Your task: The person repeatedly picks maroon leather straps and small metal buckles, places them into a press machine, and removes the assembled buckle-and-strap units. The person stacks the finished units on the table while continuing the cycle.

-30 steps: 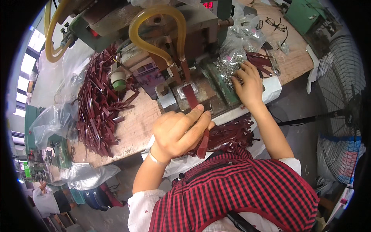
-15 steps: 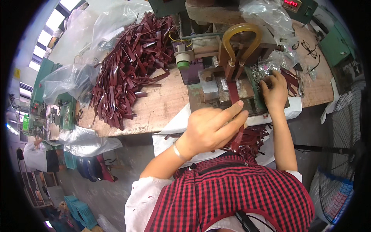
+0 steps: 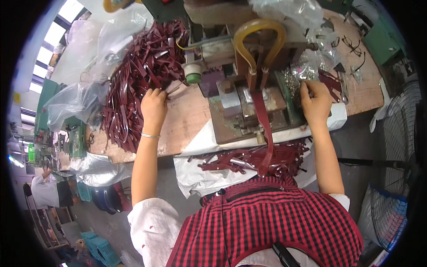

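Observation:
My left hand (image 3: 154, 104) rests at the near right edge of a heap of dark red leather-like strips (image 3: 133, 84). Its fingers are curled and closed on a strip (image 3: 173, 91) whose end sticks out to the right. My right hand (image 3: 317, 101) is over a green tray (image 3: 291, 104) of small shiny metal pieces (image 3: 293, 82). Thumb and fingers there are bent together; whatever they hold is too small to make out. Between my hands, one dark red strip (image 3: 263, 116) hangs from under the head of a bench press (image 3: 255, 82) toward my lap, touched by neither hand.
More strips (image 3: 240, 160) lie on white sheeting (image 3: 189, 178) below the table's front edge. A looped amber tube (image 3: 260, 26) rises from the press. Eyeglasses (image 3: 352, 46) and clear plastic bags (image 3: 289, 11) lie toward the back right. A fan (image 3: 393, 155) stands at right.
My left hand has let go of the strip at the press and moved left to the heap. The right hand stays at the metal pieces, its fingers drawn closer together. The view has shifted slightly.

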